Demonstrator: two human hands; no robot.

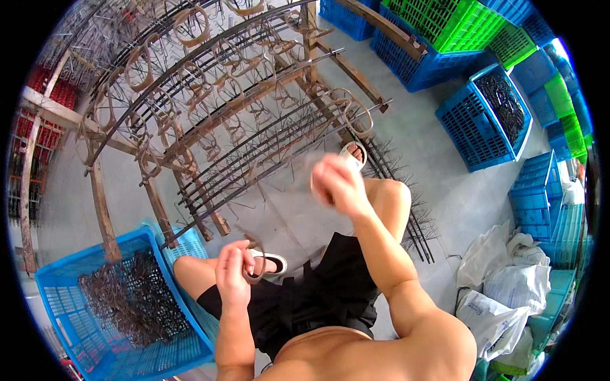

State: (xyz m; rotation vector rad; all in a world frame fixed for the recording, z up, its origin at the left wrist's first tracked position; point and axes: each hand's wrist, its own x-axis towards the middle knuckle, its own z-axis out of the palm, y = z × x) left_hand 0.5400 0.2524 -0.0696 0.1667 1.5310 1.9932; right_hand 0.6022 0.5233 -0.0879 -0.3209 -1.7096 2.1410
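Note:
My left hand is pinched closed on a thin brown loop that curves down beside its fingers, above my left shoe. My right hand is raised in front of my right knee, its fingers curled closed and blurred by motion; whatever they hold, if anything, cannot be made out. Ahead of both hands stands a wooden rack carrying long dark rods with thin wire-like pieces. Tan loops hang around the rods, and one loop sits at the rack's right end.
At my left, a blue basket contains a heap of dark, stringy pieces. Several bristly rods lie on the floor by my right leg. Blue crates, green crates and white sacks line the right side.

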